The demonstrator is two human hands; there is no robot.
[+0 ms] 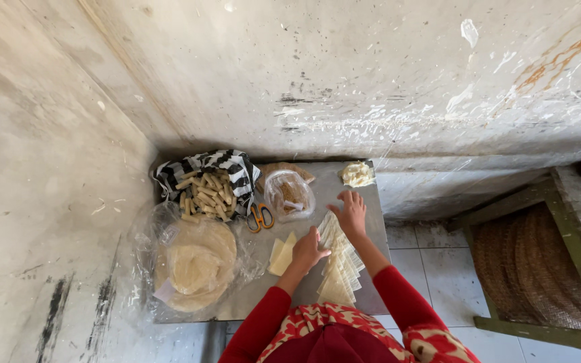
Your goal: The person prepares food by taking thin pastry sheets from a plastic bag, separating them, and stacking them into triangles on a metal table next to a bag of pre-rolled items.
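My left hand (308, 249) rests on a fanned row of pale triangular pastry wrappers (339, 269) laid along the right side of a low grey table (317, 181). My right hand (352, 211) lies flat with fingers spread at the far end of that row. Both arms wear red sleeves. A small separate pile of wrapper pieces (282, 255) lies just left of my left hand. Neither hand grips anything that I can see.
A round stack of wrappers (196, 264) sits on clear plastic at the left. Behind it, rolled pastries (206, 193) fill a striped bag. Orange-handled scissors (260, 216), a clear bag (289, 195) and a lump of white filling (357, 174) lie at the back. Concrete walls enclose the corner; a woven frame (539, 269) stands right.
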